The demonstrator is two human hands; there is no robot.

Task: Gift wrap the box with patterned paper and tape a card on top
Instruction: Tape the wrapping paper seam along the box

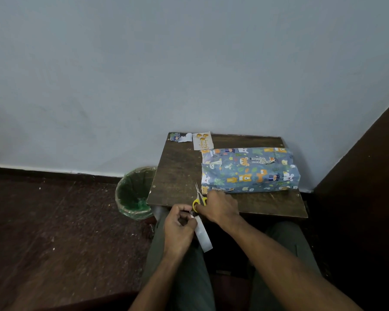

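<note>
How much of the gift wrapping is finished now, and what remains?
The box already looks covered in patterned paper. The left hand holds tape; the right hand rests at the scissors. The card lies apart, not yet taped on.

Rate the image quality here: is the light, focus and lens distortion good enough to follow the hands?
Head view: dim, flat indoor light with no glare; the floor and right side sink into dark. Wide-angle bending curves the wall base. The wrapped box is fairly sharp, but the left hand, tape, right hand and scissors are soft and murky.
</note>
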